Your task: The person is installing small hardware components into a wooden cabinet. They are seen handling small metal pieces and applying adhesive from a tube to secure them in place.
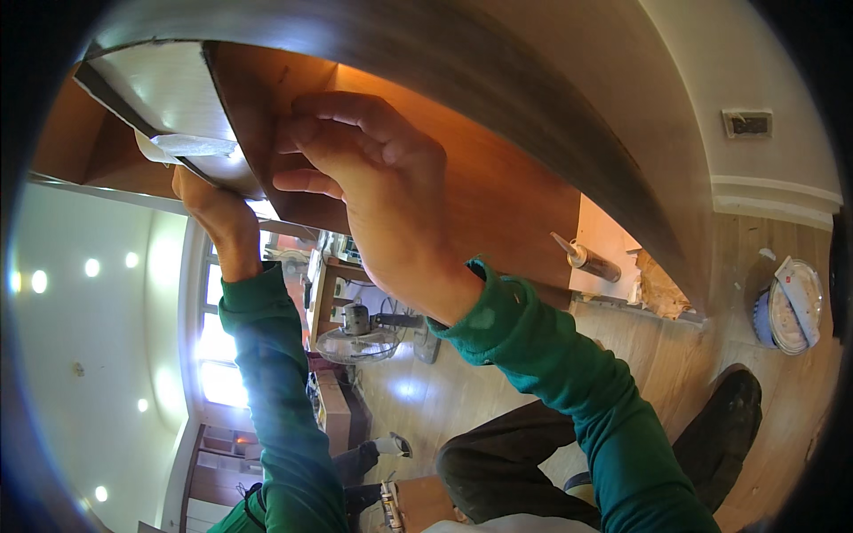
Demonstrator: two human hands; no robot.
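My right hand (382, 186) reaches up into a wood-lined cabinet opening (498, 169). Its bent fingers are apart, with the tips close to a dark upright panel (238, 115); nothing shows between them. Whether the tips touch the panel I cannot tell. Further left, my left hand (222, 213) is raised at the lower edge of a pale, dark-edged board (164, 80), and its fingers are hidden behind that board. A whitish, partly translucent piece (191, 146) lies across the board's edge just above this hand; its kind is unclear.
A caulking tube (586, 259) stands in the cabinet's lower end near torn brown material (659, 289). On the wooden floor sit a lidded tub (791, 306) and, further off, a fan (360, 333). Another person's leg (364, 457) shows at the lower left.
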